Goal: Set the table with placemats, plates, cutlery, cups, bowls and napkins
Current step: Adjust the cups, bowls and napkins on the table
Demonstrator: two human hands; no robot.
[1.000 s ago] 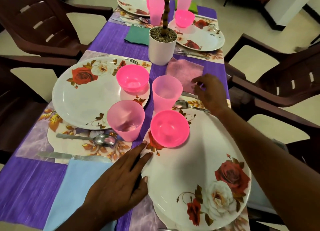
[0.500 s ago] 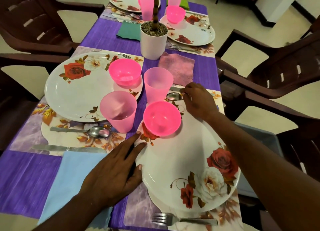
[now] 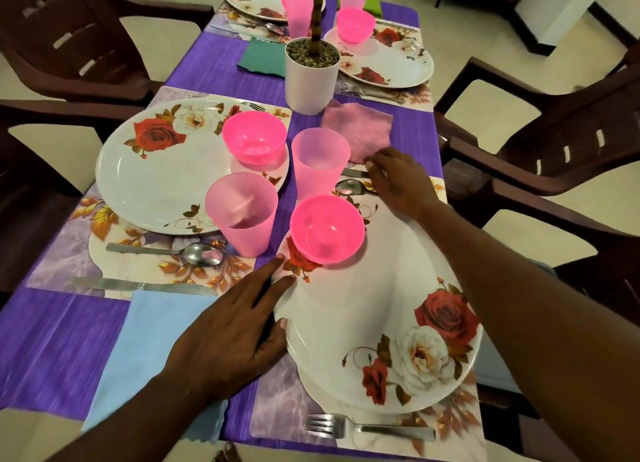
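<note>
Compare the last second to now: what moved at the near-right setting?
The right hand went from the pink napkin down to the spoon, and now lies over the cutlery by the napkin's near corner; whether it has a grip on anything cannot be told. The left hand stayed flat against the near plate rim. Bowls, cups and other settings look unchanged.

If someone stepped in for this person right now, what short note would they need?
Left hand: flat, fingers straight, resting against the near plate rim.
Right hand: fingertips at the pink napkin corner, over the knife and spoon; grip unclear.
Done: four places show placemats, plates, pink bowls and cups; the fork lies nearest, the blue napkin lies under the left arm.
Left: settle the pink napkin and cutlery at this place, then check alignment.
</note>
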